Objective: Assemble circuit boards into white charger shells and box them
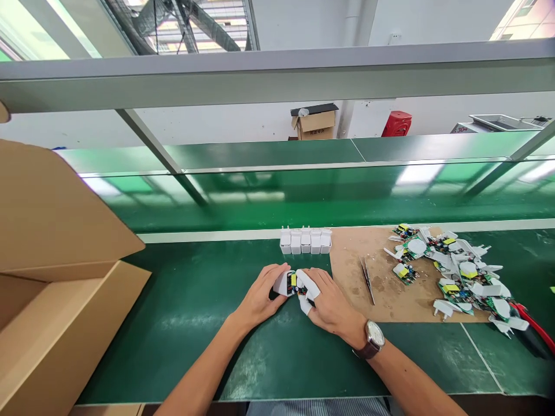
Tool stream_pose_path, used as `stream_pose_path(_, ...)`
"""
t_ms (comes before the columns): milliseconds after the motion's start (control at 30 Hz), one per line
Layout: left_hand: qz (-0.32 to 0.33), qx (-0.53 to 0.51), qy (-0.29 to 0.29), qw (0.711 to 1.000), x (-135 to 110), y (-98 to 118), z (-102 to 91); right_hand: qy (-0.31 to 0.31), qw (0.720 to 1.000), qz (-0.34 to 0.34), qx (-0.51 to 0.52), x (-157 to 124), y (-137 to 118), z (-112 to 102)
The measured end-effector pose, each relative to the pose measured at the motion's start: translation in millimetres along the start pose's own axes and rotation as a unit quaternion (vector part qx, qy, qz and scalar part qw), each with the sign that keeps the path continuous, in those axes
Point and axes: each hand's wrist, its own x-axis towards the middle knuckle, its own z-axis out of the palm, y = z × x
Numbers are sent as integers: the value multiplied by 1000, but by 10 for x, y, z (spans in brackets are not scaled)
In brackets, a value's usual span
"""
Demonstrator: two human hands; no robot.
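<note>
My left hand (pixel 260 294) and my right hand (pixel 327 303) meet over the green bench, both closed on one white charger (pixel 289 282) whose circuit board with a yellow part shows between them. White finger cots cover some right fingertips. A watch sits on my right wrist. Just beyond the hands stands a row of several white charger housings (pixel 306 240), prongs up.
A brown board (pixel 390 300) lies to the right with tweezers (pixel 367 277) on it and a heap of circuit boards and white plug parts (pixel 455 271). A red-handled tool (pixel 535 329) lies far right. An open cardboard box (pixel 56 277) fills the left. A green conveyor (pixel 303 196) runs behind.
</note>
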Motion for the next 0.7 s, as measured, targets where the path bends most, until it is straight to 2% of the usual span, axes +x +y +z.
stream_pose_path(700, -3, -8, 9, 1000, 20, 14, -4, 0, 1000, 13, 24, -44, 44, 83)
